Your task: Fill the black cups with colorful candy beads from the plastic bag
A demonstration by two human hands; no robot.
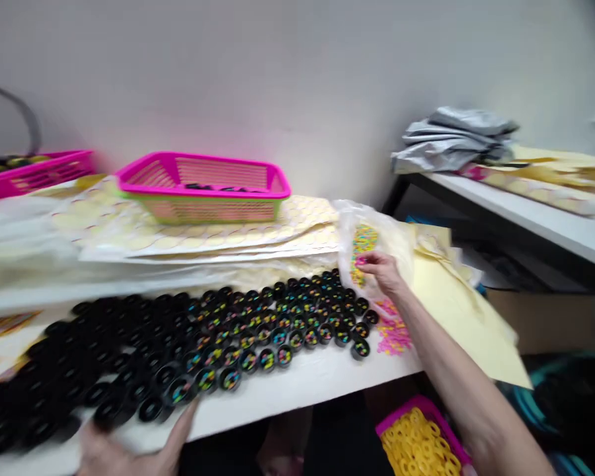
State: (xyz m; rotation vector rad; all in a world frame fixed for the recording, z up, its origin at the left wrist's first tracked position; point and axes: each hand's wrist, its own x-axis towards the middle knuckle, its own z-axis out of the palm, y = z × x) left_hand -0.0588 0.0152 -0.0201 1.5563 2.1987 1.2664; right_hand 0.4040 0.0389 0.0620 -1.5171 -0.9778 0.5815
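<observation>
On the desk [297, 390], rows of black cups [178, 330] spread leftward from beside a plastic bag [396, 241] of coloured bits [364, 239]. The left hand [129, 461] holds its fingers wide near the front cups, best kept light against tipping; the right hand [383, 270] pinches a pink bit [360, 262] by the bag, best gripped gently.
</observation>
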